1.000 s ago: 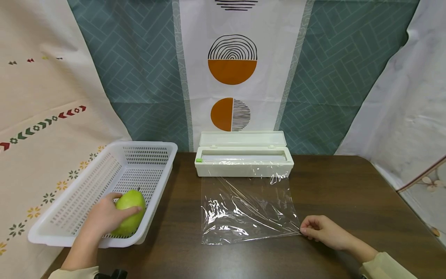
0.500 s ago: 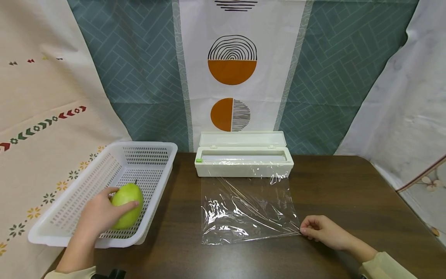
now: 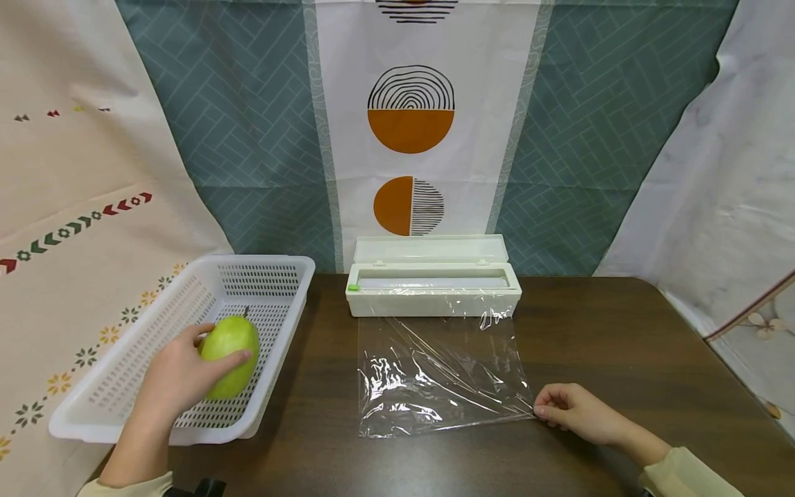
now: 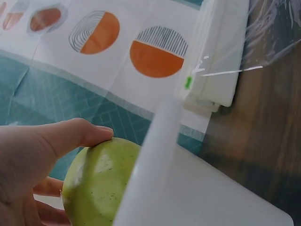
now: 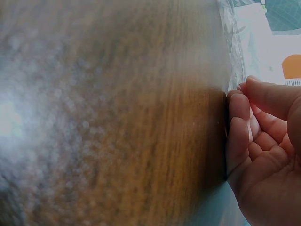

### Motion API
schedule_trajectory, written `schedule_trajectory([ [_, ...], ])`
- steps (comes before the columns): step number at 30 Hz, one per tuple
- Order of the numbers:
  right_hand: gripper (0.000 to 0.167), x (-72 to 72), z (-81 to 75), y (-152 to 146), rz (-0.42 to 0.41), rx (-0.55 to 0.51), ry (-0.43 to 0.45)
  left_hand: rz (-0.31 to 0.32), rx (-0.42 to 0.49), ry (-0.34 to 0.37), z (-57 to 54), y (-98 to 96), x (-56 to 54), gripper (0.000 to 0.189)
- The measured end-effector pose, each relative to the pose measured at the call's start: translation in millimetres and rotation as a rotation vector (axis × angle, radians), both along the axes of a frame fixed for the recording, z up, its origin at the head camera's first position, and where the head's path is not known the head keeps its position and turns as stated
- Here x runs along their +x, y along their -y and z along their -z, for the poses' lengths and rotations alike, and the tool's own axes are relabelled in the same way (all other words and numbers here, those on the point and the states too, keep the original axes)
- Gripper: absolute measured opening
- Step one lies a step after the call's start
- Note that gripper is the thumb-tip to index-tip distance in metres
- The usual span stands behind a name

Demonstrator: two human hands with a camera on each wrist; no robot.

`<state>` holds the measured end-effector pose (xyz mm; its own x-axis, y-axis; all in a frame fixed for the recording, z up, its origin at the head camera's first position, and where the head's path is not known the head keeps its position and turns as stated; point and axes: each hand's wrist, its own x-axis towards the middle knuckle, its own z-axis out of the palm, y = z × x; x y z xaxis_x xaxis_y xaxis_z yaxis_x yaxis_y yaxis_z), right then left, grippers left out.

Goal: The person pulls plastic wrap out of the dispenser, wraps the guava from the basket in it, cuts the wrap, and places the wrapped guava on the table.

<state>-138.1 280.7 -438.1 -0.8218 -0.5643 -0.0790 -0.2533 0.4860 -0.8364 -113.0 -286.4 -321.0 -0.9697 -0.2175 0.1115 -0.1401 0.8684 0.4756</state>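
Observation:
My left hand (image 3: 180, 373) grips a green pear (image 3: 232, 352) with a dark stem, thumb on one side and fingers on the other. The pear is over the inside of a white slotted plastic basket (image 3: 304, 304). In the left wrist view the basket's wall (image 4: 202, 193) hides part of the pear (image 4: 101, 179). Thumb and fingertips of my right hand (image 3: 577, 413) pinch the near right corner of a clear sheet of cling film (image 3: 428, 386). The film runs out from a white dispenser box (image 3: 435, 304), whose lid is up.
A dark wooden table (image 3: 596, 331) carries the basket and the dispenser. Patterned cloth (image 3: 248, 138) hangs behind, with more cloth along the left and right sides. A small green piece (image 3: 353, 287) sits at the dispenser's left end.
My left hand has raised the pear a little, away from the basket's near end. The right hand keeps its pinch on the film and has stayed in place.

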Motion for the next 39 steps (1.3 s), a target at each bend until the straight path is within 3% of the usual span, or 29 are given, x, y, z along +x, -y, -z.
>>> schedule_trajectory([
  [13,0.018,0.3,0.2,-1.1,-0.016,-0.002,-0.01,0.025,-0.001,-0.108,-8.3,-13.0,-1.3,0.084],
  [39,0.016,-0.5,0.9,-0.5,-0.015,-0.011,-0.013,0.065,0.029,-0.226,-18.3,-34.5,-5.9,0.078],
])
